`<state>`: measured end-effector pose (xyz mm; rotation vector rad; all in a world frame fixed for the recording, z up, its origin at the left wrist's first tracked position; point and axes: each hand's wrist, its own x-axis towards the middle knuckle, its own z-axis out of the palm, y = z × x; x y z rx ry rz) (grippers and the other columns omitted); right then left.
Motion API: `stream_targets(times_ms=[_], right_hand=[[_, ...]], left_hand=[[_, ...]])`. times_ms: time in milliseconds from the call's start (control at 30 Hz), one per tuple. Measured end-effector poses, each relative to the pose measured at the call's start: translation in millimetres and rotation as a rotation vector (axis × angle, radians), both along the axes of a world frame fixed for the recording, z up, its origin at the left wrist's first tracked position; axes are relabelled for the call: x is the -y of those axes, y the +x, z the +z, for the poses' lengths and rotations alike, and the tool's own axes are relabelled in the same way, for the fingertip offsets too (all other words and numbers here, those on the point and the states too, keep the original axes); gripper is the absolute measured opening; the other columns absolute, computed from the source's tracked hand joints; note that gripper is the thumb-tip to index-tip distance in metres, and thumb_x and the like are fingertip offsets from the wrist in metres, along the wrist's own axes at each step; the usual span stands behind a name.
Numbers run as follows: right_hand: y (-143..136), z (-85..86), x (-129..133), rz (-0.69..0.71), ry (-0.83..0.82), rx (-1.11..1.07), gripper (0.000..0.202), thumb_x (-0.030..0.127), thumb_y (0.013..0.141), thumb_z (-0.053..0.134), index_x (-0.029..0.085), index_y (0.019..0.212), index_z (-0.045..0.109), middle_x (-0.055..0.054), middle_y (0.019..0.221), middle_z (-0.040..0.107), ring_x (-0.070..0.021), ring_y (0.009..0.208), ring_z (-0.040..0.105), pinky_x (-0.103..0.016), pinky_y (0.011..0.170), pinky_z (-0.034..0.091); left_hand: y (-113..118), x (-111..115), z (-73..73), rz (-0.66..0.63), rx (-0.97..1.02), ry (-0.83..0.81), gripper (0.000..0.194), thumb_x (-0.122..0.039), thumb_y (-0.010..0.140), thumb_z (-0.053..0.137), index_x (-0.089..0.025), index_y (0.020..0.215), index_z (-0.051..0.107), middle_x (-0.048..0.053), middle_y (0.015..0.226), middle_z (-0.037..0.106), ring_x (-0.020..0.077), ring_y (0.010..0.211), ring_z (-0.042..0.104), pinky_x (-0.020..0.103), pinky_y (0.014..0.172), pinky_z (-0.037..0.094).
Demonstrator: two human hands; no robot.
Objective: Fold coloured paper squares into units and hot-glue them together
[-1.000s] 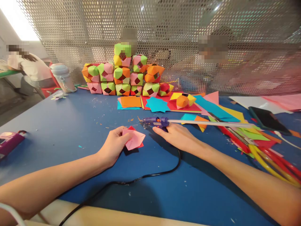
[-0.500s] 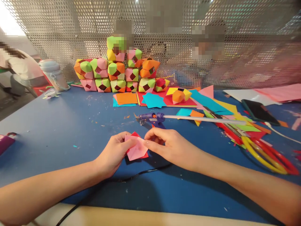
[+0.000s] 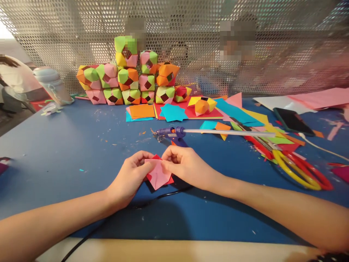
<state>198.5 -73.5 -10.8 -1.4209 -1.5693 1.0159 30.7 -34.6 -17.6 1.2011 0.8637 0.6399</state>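
Observation:
Between my hands is a piece of folded paper (image 3: 159, 175), pink on the near side with red paper behind it. My left hand (image 3: 130, 174) pinches its left edge, thumb on the pink face. On its upper right edge, the thumb and fingers of my right hand (image 3: 185, 165) are closed too. Just beyond my hands a purple glue gun (image 3: 170, 132) rests on the table, a long clear glue stick (image 3: 229, 132) reaching out of its back to the right. A black cord (image 3: 166, 194) runs along the table below the paper.
Stacked folded-paper balls (image 3: 128, 85) stand against a perforated metal screen (image 3: 95, 36). Paper sheets (image 3: 141, 111), scissors (image 3: 297, 169) and a phone (image 3: 293, 120) lie across the blue table (image 3: 81, 145). A bottle (image 3: 53, 85) stands at the back left. Blurred people are beyond the screen.
My right hand has shifted left and closed onto the paper's upper right edge. The paper has turned slightly, with a pink corner now pointing down. The view has shifted a little right.

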Motion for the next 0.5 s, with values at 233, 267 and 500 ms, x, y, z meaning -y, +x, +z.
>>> stream_targets(times_ms=[233, 267, 500], right_hand=[[-0.6, 2.0, -0.8, 0.035, -0.013, -0.081, 0.014, 0.030, 0.080, 0.056, 0.017, 0.076, 0.053, 0.002, 0.068, 0.056, -0.0099, 0.061, 0.051, -0.024, 0.057, 0.042], [-0.5, 1.2, -0.9, 0.037, -0.019, -0.094, 0.013, 0.029, 0.081, 0.056, 0.017, 0.077, 0.054, 0.002, 0.069, 0.056, -0.0099, 0.062, 0.051, -0.023, 0.057, 0.042], [-0.4, -4.1, -1.3, 0.021, -0.017, -0.107, 0.011, 0.027, 0.081, 0.055, 0.017, 0.077, 0.054, 0.002, 0.067, 0.056, -0.0100, 0.061, 0.052, -0.023, 0.056, 0.042]], left_hand=[[-1.5, -1.2, -0.5, 0.030, -0.146, 0.185, 0.013, -0.028, 0.078, 0.057, -0.016, 0.082, 0.059, 0.000, 0.074, 0.059, 0.0103, 0.064, 0.051, 0.021, 0.058, 0.040], [-1.1, -1.2, 0.2, 0.031, -0.163, 0.198, 0.013, -0.028, 0.078, 0.058, -0.016, 0.082, 0.059, 0.000, 0.073, 0.059, 0.0105, 0.064, 0.050, 0.021, 0.057, 0.039], [0.1, -0.9, 0.3, 0.029, -0.156, 0.208, 0.011, -0.024, 0.076, 0.058, -0.017, 0.084, 0.059, -0.001, 0.074, 0.059, 0.0105, 0.063, 0.051, 0.021, 0.057, 0.040]])
